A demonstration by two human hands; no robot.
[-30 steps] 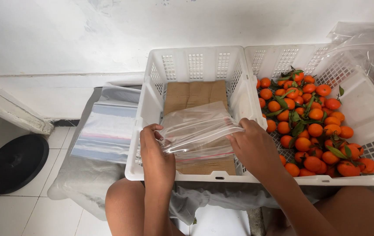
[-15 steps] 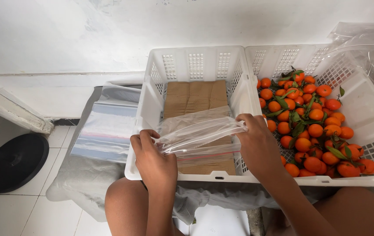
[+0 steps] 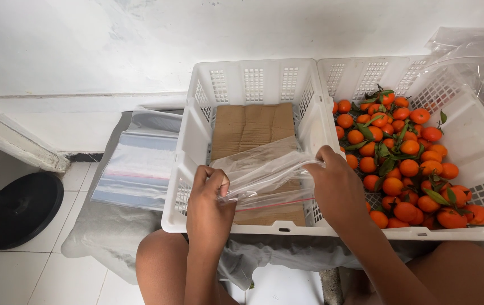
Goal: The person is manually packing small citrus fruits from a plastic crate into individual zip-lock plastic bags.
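- Head view, surroundings: two white perforated plastic crates stand side by side. The left crate (image 3: 196, 135) lies under both hands and has a sheet of brown cardboard (image 3: 253, 127) on its floor.
- The right crate (image 3: 479, 141), just right of the right hand, is filled with small orange tangerines (image 3: 408, 166), many with green leaves attached.
- Left of the left hand, outside the crates, a stack of clear zip bags (image 3: 137, 166) lies flat on a grey cloth (image 3: 98, 231).
- Further left, on the tiled floor, sits a round black base (image 3: 18, 209). Crumpled clear plastic (image 3: 479, 62) lies beyond the right crate, at the far right.
- The near wall of the left crate stands between the person's knees and the hands; nothing covers the bag itself.
- Head view, the held thing: a clear plastic bag (image 3: 261, 175) stretches between the two hands, above the cardboard inside the left crate.
- The left hand (image 3: 211, 206) pinches the bag's near left edge, fingers curled and pressed together.
- The right hand (image 3: 338, 189) grips the bag's right edge, fingers folded over it.
- The bag is transparent, wrinkled and slack, with a thin red line along its near edge. It looks empty.
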